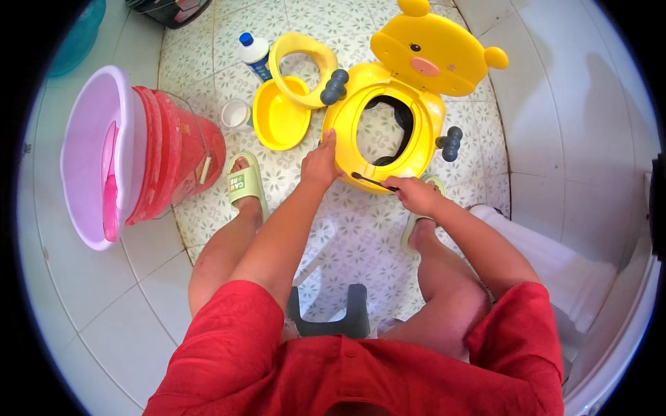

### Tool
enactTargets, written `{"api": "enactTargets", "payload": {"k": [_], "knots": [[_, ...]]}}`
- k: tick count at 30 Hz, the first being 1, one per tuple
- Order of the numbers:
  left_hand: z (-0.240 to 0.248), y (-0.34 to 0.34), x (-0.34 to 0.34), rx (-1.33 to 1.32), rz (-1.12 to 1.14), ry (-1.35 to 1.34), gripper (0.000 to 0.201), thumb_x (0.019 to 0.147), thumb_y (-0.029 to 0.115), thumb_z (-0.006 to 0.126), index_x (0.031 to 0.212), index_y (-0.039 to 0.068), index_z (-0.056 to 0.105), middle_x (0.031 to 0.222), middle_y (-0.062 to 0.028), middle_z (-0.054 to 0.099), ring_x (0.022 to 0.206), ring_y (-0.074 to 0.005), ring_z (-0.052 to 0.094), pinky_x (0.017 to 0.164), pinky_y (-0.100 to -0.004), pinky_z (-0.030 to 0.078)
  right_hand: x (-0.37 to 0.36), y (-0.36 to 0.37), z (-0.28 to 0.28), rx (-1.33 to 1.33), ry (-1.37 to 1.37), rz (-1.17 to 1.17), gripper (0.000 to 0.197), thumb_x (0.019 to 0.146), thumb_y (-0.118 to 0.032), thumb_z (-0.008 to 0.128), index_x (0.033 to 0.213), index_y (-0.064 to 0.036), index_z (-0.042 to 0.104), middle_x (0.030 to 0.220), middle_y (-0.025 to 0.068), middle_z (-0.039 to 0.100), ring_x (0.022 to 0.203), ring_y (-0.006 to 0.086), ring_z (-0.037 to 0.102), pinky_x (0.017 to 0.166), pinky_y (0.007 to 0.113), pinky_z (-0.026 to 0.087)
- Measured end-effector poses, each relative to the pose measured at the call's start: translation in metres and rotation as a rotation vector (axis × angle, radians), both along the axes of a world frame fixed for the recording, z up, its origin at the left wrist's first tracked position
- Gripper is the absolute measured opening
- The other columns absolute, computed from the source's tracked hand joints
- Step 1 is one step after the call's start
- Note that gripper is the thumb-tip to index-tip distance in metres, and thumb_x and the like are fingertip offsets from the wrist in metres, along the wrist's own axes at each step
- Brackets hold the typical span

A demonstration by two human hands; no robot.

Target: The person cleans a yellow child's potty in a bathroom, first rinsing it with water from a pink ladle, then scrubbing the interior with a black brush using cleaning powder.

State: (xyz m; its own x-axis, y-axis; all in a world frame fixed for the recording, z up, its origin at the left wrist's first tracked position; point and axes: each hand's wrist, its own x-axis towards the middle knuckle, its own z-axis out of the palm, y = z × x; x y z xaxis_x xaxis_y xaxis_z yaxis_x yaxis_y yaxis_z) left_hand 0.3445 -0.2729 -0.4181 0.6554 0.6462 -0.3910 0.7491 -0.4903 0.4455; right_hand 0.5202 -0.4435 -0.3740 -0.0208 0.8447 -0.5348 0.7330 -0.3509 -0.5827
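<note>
A yellow child's potty chair point(332, 133) stands on the floor before me, its animal-face lid point(428, 52) tipped up and back. Through its oval opening I see the floor and a dark curved part. My left hand point(320, 163) grips the chair's near left side. In my right hand point(416, 195) is a slim black brush point(372, 182), like a toothbrush, its head against the near rim. Left of the chair lies a yellow potty bowl point(281, 118), with a yellow seat ring point(325, 59) leaning over it. Grey knobbed handles point(450, 143) stick out at the chair's sides.
A white bottle with a blue cap point(254, 53) and a white cup point(236, 113) stand beside the bowl. At the left, a purple basin point(84, 173) holding a pink item rests tilted against red buckets point(170, 149). A grey stool point(356, 312) is below me; tiled walls flank both sides.
</note>
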Motion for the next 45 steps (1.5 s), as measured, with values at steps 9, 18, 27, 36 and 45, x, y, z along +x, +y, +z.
{"api": "enactTargets", "payload": {"k": [9, 18, 27, 36, 45], "knots": [[0.004, -0.004, 0.004, -0.011, 0.028, 0.055, 0.111, 0.058, 0.026, 0.084, 0.145, 0.012, 0.016, 0.15, -0.0073, 0.025, 0.106, -0.0316, 0.059, 0.087, -0.0395, 0.049, -0.013, 0.015, -0.014, 0.169, 0.01, -0.056, 0.042, 0.081, 0.002, 0.05, 0.122, -0.0098, 0.053, 0.104, 0.0179, 0.063, 0.094, 0.0347, 0.061, 0.079, 0.041, 0.047], [0.0, -0.004, 0.003, 0.008, 0.022, 0.039, 0.112, 0.057, 0.025, 0.085, 0.145, 0.012, 0.016, 0.15, -0.007, 0.024, 0.106, -0.0317, 0.058, 0.087, -0.0401, 0.049, -0.002, 0.007, -0.005, 0.041, -0.037, 0.036, 0.04, 0.079, 0.001, 0.054, 0.118, -0.0105, 0.055, 0.099, 0.0179, 0.063, 0.094, 0.0354, 0.06, 0.079, 0.043, 0.047], [-0.006, -0.002, -0.001, 0.048, 0.025, -0.06, 0.105, 0.053, 0.022, 0.085, 0.14, 0.007, 0.028, 0.144, -0.0117, 0.034, 0.107, -0.0328, 0.057, 0.086, -0.0402, 0.049, 0.001, 0.007, -0.008, 0.084, -0.026, 0.014, 0.04, 0.08, 0.001, 0.052, 0.117, -0.0118, 0.057, 0.101, 0.0182, 0.063, 0.092, 0.0357, 0.06, 0.079, 0.042, 0.047], [-0.006, -0.001, 0.002, 0.016, 0.015, 0.001, 0.106, 0.058, 0.023, 0.084, 0.144, 0.013, 0.022, 0.148, -0.0061, 0.029, 0.107, -0.03, 0.057, 0.088, -0.0396, 0.049, -0.001, 0.028, -0.008, 0.136, 0.097, -0.21, 0.042, 0.081, 0.002, 0.051, 0.121, -0.0125, 0.054, 0.108, 0.0168, 0.061, 0.099, 0.0354, 0.058, 0.082, 0.042, 0.046], [-0.006, 0.002, -0.003, 0.039, -0.006, 0.039, 0.105, 0.056, 0.026, 0.084, 0.143, 0.012, 0.025, 0.148, -0.0045, 0.03, 0.108, -0.0288, 0.057, 0.089, -0.0391, 0.049, 0.019, 0.001, -0.013, 0.117, -0.008, 0.062, 0.044, 0.079, 0.005, 0.05, 0.12, -0.0127, 0.056, 0.101, 0.0167, 0.062, 0.089, 0.0331, 0.06, 0.075, 0.039, 0.047]]}}
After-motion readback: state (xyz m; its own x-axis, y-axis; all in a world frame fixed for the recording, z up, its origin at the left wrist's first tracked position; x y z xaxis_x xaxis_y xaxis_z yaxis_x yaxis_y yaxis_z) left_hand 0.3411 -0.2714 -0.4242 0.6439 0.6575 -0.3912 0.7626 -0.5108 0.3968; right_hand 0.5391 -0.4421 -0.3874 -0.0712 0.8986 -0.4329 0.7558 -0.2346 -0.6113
